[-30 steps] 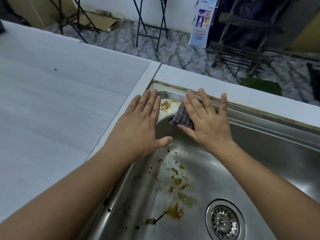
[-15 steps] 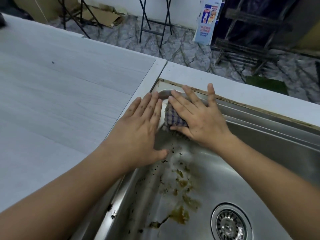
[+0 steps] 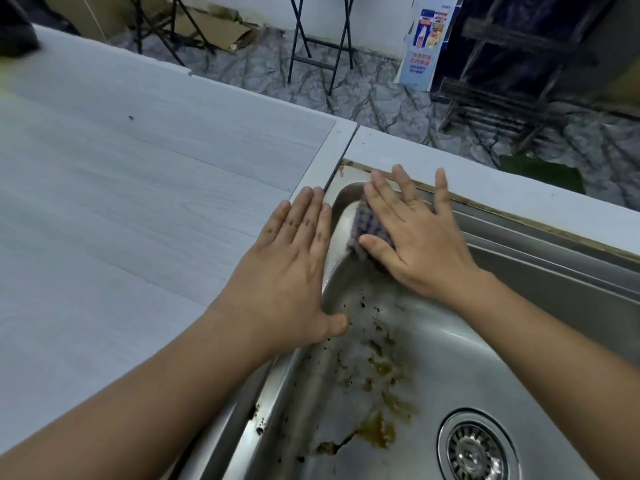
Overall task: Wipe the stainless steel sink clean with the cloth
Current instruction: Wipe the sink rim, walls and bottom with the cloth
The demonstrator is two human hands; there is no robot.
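The stainless steel sink (image 3: 540,278) fills the lower right of the head view. Brown stains (image 3: 381,375) and dark specks run down its left slope toward the round drain (image 3: 476,448). My right hand (image 3: 415,237) lies flat on a blue checked cloth (image 3: 369,225), pressing it into the sink's far left corner; most of the cloth is hidden under the palm. My left hand (image 3: 291,271) rests flat with fingers spread on the sink's left rim and the counter edge, holding nothing.
A pale grey wood-grain counter (image 3: 121,202) spreads to the left. A white ledge (image 3: 502,188) borders the sink's far side. Beyond it on the tiled floor stand a folding stool (image 3: 322,39), flattened cardboard (image 3: 214,26) and a printed box (image 3: 426,39).
My right hand has slid the cloth left and up into the sink's corner, covering the yellow stain there. My left hand has stayed on the rim.
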